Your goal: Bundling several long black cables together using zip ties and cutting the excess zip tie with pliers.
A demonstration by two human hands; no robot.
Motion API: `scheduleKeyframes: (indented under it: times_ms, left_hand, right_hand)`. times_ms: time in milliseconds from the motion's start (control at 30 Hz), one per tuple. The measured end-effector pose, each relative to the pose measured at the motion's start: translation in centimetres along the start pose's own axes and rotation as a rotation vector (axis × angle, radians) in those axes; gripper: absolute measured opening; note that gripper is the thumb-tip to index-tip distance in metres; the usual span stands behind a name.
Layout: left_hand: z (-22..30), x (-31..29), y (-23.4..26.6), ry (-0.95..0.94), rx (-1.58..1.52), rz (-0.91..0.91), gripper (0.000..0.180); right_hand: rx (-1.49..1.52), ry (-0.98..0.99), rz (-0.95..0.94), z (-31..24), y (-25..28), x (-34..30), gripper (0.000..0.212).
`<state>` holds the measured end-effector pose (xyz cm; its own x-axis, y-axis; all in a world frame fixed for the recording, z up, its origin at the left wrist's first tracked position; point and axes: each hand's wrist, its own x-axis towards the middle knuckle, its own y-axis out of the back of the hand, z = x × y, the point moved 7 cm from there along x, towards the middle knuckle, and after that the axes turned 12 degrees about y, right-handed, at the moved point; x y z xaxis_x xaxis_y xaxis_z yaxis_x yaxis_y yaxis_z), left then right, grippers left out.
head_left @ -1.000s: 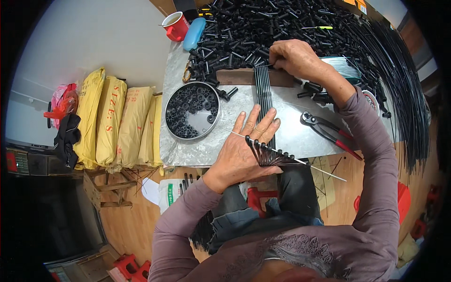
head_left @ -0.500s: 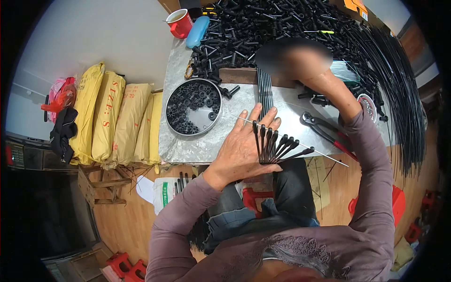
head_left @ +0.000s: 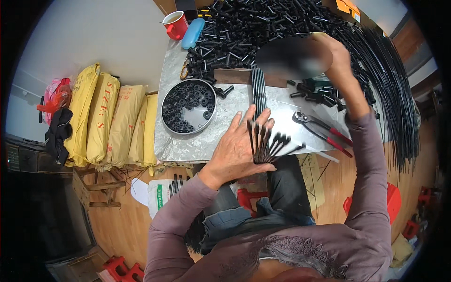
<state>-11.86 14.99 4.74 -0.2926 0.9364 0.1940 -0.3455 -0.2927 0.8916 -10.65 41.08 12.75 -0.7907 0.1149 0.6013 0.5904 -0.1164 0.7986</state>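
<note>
My left hand (head_left: pixel 233 149) lies palm down at the table's front edge, fingers stretched forward. Several thin black rods with knobbed ends (head_left: pixel 278 141) fan out beside it, pinned at their lower ends by my thumb. A pale thin rod (head_left: pixel 324 154), smeared by motion, sticks out to their right. Just ahead of my fingertips runs a bundle of dark straight rods (head_left: pixel 259 89). My right hand (head_left: pixel 339 58) is raised over the back right of the table, near a heap of black tubular parts (head_left: pixel 244 28). A blurred dark patch hides its fingers, so its grip does not show.
A round metal tin (head_left: pixel 164 113) of small black rings stands left of my left hand. Red-handled pincers (head_left: pixel 324 131) lie to its right. A brown block (head_left: pixel 230 76) crosses behind. A red mug (head_left: pixel 174 26), blue case (head_left: pixel 193 34) and long black rods (head_left: pixel 399 94) line the sides.
My right hand has moved farther back and slightly right. The left hand keeps its hold on the black rods, which now look blurred at their knobbed ends. The whole view has shifted slightly.
</note>
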Motion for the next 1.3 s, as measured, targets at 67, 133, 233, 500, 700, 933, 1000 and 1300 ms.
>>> scheduleKeyframes:
  times_ms: [67,133,233,500,700,933,1000,1300]
  left_hand:
    - [0.3,-0.6,-0.1,0.008,-0.014,-0.017,0.097]
    - [0.6,-0.7,-0.1,-0.006,-0.005,-0.017,0.097]
    - [0.6,-0.7,-0.1,-0.011,0.022,-0.019,0.097]
    - [1.1,-0.9,0.0,-0.05,-0.002,-0.035,0.095]
    - [1.0,-0.7,-0.3,-0.051,0.054,-0.049,0.095]
    - [0.9,-0.6,-0.4,-0.041,0.043,-0.017,0.094]
    - [0.8,-0.6,-0.3,-0.037,0.031,-0.022,0.094]
    - [0.8,-0.5,-0.2,-0.031,0.006,-0.038,0.094]
  right_hand:
    - [-0.062,-0.157,-0.3,4.5,-0.1,-2.8,0.015]
    - [0.105,-0.226,-0.396,6.5,-0.4,-5.5,0.015]
    - [0.114,-0.201,-0.356,6.2,-0.3,-6.8,0.013]
    - [-0.103,0.069,-0.057,4.1,2.8,-4.3,0.006]
    - [0.356,0.247,0.009,-3.7,-0.8,-1.5,0.011]
    - [0.668,0.044,-0.323,-4.8,-7.7,-0.8,0.014]
    - [0.654,0.02,-0.333,-4.7,-7.8,-0.9,0.014]
    - [0.592,-0.041,-0.363,-4.7,-7.7,-1.1,0.016]
